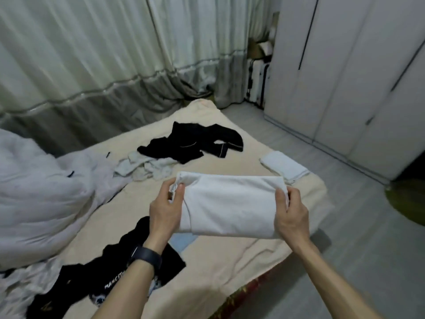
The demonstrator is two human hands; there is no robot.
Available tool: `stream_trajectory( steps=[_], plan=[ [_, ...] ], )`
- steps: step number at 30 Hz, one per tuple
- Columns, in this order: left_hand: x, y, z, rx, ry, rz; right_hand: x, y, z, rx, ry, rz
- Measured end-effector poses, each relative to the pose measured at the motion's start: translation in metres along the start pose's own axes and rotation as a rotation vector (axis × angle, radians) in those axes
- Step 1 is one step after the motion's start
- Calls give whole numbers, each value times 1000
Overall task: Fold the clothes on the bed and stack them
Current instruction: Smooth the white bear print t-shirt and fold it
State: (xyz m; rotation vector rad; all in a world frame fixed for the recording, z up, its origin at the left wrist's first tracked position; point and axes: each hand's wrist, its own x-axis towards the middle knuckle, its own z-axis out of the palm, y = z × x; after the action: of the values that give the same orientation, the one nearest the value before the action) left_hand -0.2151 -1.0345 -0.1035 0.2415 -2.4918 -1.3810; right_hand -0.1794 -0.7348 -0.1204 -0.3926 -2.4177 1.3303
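Note:
I hold a folded white garment (230, 206) up over the cream bed sheet (230, 261). My left hand (166, 209) pinches its left end and my right hand (291, 214) grips its right end. A folded white cloth (284, 166) lies flat near the bed's right edge. An unfolded black garment (193, 141) is spread at the far middle, with a crumpled pale grey garment (147, 169) beside it. A black printed shirt (101, 272) lies loose under my left forearm, partly hidden by it.
A bunched white duvet (39, 199) fills the bed's left side. Curtains (103, 54) hang behind the bed. A white wardrobe (345, 77) stands on the right across a strip of grey floor (356, 226), with a suitcase (256, 81) in the corner.

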Motion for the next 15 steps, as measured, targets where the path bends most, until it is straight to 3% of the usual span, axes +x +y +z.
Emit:
stream_trajectory(
  steps=[7, 15],
  plan=[
    [36, 158, 85, -164, -63, 269, 71, -13, -149, 17, 320, -67],
    [87, 243, 189, -220, -147, 381, 152, 14, -221, -41, 544, -93]
  ],
)
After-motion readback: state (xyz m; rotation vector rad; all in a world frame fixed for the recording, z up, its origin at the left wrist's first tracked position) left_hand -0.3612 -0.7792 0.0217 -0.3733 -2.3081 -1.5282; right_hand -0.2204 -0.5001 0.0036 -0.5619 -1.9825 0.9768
